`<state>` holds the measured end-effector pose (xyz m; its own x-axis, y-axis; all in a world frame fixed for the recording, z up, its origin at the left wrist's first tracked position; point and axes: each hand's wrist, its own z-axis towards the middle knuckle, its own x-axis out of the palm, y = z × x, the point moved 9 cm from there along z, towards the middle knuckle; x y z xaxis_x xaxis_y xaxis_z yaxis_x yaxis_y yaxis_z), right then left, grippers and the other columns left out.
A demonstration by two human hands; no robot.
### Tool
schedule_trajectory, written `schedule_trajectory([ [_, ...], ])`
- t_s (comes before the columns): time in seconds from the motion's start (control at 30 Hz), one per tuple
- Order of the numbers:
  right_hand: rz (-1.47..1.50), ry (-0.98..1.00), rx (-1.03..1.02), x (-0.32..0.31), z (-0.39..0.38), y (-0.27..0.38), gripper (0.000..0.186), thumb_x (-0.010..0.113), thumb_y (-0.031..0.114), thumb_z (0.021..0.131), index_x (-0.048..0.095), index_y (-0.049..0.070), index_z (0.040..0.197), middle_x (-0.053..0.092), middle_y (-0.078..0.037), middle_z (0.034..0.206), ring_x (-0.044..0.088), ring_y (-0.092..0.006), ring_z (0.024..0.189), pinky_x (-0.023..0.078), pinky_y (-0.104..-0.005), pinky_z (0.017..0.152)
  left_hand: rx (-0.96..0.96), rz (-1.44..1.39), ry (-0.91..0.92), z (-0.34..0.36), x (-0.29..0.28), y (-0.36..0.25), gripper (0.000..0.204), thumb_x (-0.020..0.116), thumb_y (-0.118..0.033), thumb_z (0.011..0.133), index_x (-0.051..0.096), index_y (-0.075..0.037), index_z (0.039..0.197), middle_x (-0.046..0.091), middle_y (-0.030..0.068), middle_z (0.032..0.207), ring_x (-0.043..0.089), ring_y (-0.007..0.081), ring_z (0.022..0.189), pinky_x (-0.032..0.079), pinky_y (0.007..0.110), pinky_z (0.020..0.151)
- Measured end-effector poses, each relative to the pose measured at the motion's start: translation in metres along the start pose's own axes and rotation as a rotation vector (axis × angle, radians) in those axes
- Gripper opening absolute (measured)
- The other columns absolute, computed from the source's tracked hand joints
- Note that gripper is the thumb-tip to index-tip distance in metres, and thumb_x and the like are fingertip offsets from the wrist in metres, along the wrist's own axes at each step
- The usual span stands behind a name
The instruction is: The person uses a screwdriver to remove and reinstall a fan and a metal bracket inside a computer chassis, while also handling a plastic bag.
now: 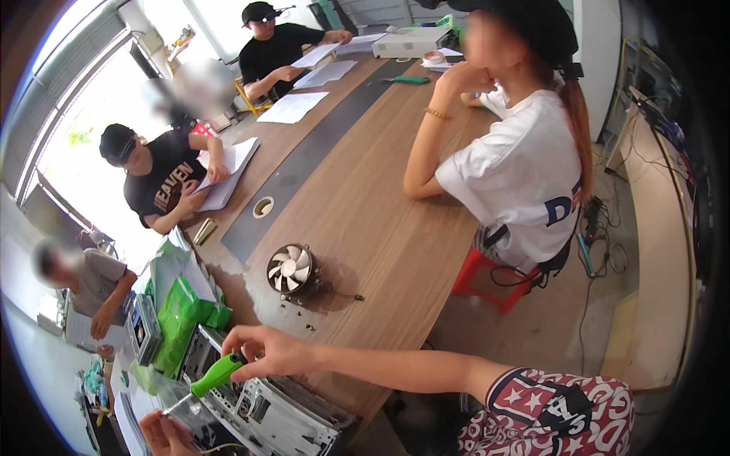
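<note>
My right hand [266, 351] grips a green-handled screwdriver [217, 375], its metal shaft slanting down to the left. At the shaft's tip is my left hand [166, 433], fingers pinched together; whatever they hold is too small to make out. Both hands are over an open metal computer case [293, 418], whose inside is partly hidden by my hands and a clear plastic bag [179, 399]. Beyond the case, a round cooling fan [291, 267] with white blades sits on the wooden table [380, 228]. Several small screws [309, 327] lie on the near side of it.
Left of the case are a green plastic bag [179, 308] and a metal drive [143, 327]. A person in white [517, 152] leans on the table's right edge, seated on a red stool [494, 281]. Other people handle papers [293, 107] along the left and far sides.
</note>
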<state>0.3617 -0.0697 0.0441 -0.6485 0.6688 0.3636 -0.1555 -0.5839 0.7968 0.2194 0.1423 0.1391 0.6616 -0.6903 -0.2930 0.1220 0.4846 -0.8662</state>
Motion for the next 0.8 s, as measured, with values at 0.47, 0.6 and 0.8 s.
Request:
schedule_trajectory([
  [0.47, 0.122, -0.121, 0.259, -0.016, -0.004, -0.020, 0.035, 0.067, 0.037, 0.094, 0.071, 0.002, 0.093, 0.053, 0.004, 0.062, 0.045, -0.0032, 0.053, 0.034, -0.0207, 0.048, 0.089, -0.386, 0.309, -0.011, 0.045, -0.015, 0.042, 0.064, -0.021, 0.095, 0.053, 0.006, 0.126, 0.062, 0.0158, 0.110, 0.064, 0.0192, 0.084, 0.053, 0.032, 0.072],
  [0.6, 0.138, -0.057, 0.191, -0.011, -0.006, -0.006, 0.032, 0.066, 0.026, 0.094, 0.066, -0.001, 0.112, 0.062, 0.000, 0.081, 0.044, -0.0039, 0.058, 0.034, -0.0206, 0.050, -0.011, -0.515, 0.336, -0.017, 0.053, -0.007, 0.049, 0.069, -0.013, 0.090, 0.051, 0.005, 0.132, 0.061, 0.0160, 0.119, 0.063, 0.0204, 0.098, 0.054, 0.035, 0.080],
  [0.8, 0.132, -0.038, 0.204, -0.011, -0.009, -0.003, 0.032, 0.071, 0.025, 0.091, 0.066, 0.002, 0.114, 0.063, 0.002, 0.081, 0.045, -0.0020, 0.059, 0.033, -0.0196, 0.049, 0.045, -0.519, 0.333, -0.019, 0.055, -0.011, 0.051, 0.070, -0.011, 0.089, 0.051, 0.004, 0.135, 0.063, 0.0159, 0.120, 0.062, 0.0184, 0.097, 0.052, 0.034, 0.082],
])
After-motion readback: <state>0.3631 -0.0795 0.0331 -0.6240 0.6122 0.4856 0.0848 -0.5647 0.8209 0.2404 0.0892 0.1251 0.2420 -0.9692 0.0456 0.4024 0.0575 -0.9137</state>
